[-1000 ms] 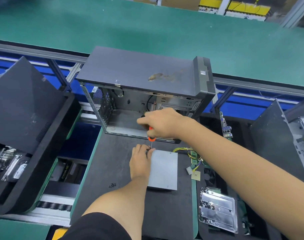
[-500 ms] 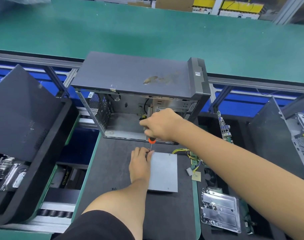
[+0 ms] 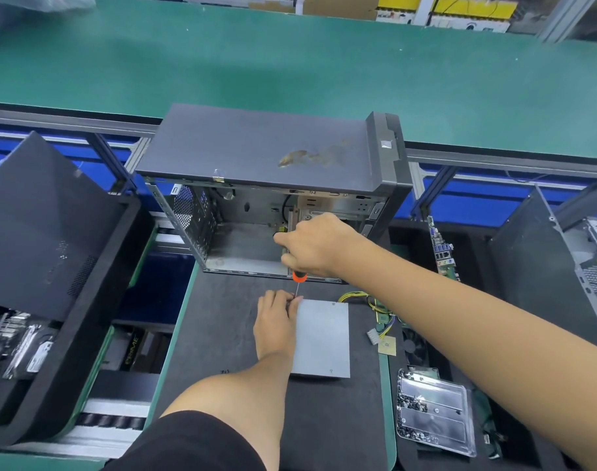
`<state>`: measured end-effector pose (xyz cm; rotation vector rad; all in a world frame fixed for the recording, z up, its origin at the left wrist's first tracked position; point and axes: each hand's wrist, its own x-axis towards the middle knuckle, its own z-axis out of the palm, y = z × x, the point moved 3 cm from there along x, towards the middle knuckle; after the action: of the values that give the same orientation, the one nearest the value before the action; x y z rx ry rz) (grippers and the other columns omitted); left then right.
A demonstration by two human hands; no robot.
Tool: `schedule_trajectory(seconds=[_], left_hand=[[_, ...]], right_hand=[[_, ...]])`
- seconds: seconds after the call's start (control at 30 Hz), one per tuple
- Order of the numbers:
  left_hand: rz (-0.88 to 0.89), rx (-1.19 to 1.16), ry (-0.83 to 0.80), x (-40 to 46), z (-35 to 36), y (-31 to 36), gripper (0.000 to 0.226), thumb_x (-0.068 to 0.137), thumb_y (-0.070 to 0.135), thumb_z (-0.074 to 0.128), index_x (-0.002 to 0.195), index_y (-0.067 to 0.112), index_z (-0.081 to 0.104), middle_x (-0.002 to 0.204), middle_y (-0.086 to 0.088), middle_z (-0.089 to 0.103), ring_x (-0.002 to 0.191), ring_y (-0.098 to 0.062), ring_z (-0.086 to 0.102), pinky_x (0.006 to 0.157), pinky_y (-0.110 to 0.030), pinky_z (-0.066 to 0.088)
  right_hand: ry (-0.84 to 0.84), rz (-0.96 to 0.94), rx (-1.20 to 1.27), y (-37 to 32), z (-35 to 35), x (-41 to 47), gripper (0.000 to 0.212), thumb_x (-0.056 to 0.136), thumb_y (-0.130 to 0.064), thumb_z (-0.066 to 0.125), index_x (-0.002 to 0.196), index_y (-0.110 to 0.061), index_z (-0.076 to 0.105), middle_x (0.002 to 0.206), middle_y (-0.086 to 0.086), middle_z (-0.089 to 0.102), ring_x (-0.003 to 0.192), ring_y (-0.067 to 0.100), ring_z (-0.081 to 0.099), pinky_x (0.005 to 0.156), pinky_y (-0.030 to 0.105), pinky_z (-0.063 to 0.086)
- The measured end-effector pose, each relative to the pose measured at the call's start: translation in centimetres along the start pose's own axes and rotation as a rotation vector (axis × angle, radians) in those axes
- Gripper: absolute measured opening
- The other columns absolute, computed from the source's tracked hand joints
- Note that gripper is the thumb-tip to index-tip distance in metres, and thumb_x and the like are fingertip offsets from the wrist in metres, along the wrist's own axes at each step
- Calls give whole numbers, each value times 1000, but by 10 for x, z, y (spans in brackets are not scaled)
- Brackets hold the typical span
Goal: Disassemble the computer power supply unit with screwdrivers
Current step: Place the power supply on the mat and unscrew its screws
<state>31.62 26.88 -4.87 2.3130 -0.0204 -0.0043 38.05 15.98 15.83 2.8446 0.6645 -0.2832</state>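
Right hand (image 3: 316, 246): fingers curled round the handle of a screwdriver (image 3: 299, 277), orange collar showing below the fist, shaft upright with its tip down at the far left corner of the power supply unit (image 3: 322, 336), presumably to bear straight down on a screw there. Left hand (image 3: 276, 322): resting at the unit's left edge, fingertips pinched close about the lower shaft, apparently to steady the tip and brace the casing against turning. Power supply unit: grey metal box, flat on the dark surface (image 3: 222, 334), lid not yet off; yellow cable bundle (image 3: 353, 295) trailing from its far right side. Computer case (image 3: 256, 154): open and gutted, standing just behind. Clear plastic tray (image 3: 436, 419): near right, holding small dark parts, probably screws
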Motion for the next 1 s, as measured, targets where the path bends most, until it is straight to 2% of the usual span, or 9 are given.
schedule_trajectory(seconds=[0.13,0.27,0.37,0.47,0.6,0.73,0.87,0.93,1.0], left_hand=[[-17,-8,-4,0,0,-1,19,99,39,61,85,29,53,93,17,50,94,-4,41,65,-29,34],[-13,0,-7,0,0,-2,20,100,40,60,86,27,55,94,18,50,95,-3,39,66,-28,35],[-12,-4,-3,0,-1,-1,20,100,40,60,85,28,54,94,17,50,95,-3,41,65,-28,35],[-15,4,1,0,0,-1,20,100,41,60,86,28,56,95,17,52,95,-4,42,64,-29,36],[-16,0,-4,0,0,-2,18,99,40,61,87,26,58,97,16,53,97,-6,43,64,-29,37],[-17,-3,-20,1,2,-3,19,100,41,59,87,26,59,98,17,52,98,-5,43,66,-29,38],[-15,-11,-23,2,1,-4,18,100,41,59,88,27,61,98,17,53,101,-7,44,68,-30,40],[-17,-11,-25,2,1,-3,19,100,41,58,87,28,60,98,18,53,100,-7,44,67,-30,40],[-16,-7,-22,2,0,-2,19,100,42,58,87,28,59,98,18,53,99,-5,42,66,-31,42]], right_hand=[[-106,-100,263,2,-5,-1,7,88,-26,55,87,-27,48,83,-5,49,76,23,53,54,32,29],[-195,-130,598,-2,-3,-5,26,78,-2,57,78,-25,68,96,-5,42,88,19,56,65,41,49],[-191,-65,453,-3,-2,-3,18,83,-21,64,99,-29,64,99,-7,45,89,19,56,59,33,39],[-74,42,166,-2,-3,1,27,93,-48,48,99,-22,49,79,0,50,75,28,56,54,31,29],[-53,44,153,0,0,1,20,99,-38,40,91,-20,44,67,0,45,70,30,52,51,32,23],[-148,-53,356,2,-3,0,3,85,-24,56,86,-26,53,85,-5,55,82,22,57,55,33,34],[-262,-98,605,-6,0,-2,31,74,-4,50,77,-27,70,98,-3,44,92,19,53,74,50,54],[-250,-65,550,-6,1,0,24,79,-11,59,87,-32,69,101,-3,42,98,20,49,69,44,52],[-156,-7,418,-4,1,3,13,84,-34,65,97,-31,64,102,-2,44,95,21,51,59,33,39]])
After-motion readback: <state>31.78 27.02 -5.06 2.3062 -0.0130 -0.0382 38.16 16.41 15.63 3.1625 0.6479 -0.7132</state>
